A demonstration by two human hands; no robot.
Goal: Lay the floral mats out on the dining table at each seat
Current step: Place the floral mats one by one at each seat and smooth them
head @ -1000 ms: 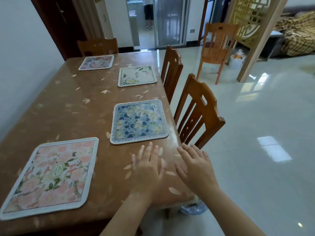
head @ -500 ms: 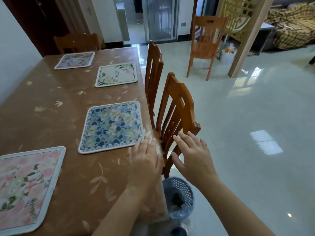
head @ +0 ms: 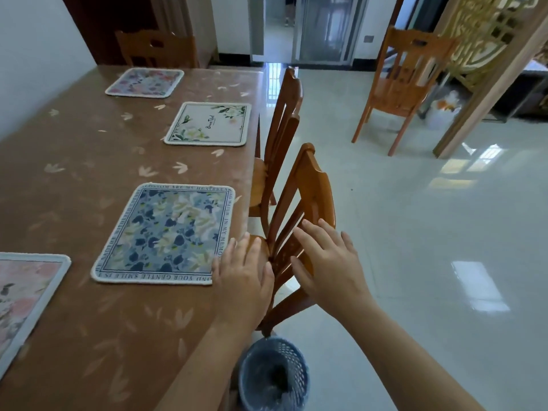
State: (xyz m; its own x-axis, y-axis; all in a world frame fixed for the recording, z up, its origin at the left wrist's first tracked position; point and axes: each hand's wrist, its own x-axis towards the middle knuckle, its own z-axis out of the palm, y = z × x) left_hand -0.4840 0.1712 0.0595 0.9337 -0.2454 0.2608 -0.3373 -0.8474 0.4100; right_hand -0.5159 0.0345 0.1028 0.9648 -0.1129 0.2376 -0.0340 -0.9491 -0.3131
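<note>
Pink mat (head: 28,295) half out of frame, left

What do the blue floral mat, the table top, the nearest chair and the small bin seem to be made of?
Blue floral mat: likely fabric, matt, with a corded pale edge.
Table top: glossy brown leaf-print cover, probably plastic; it reflects light.
Nearest chair: varnished orange-brown wood, shiny slats.
Small bin: probably plastic, bluish openwork mesh.
</note>
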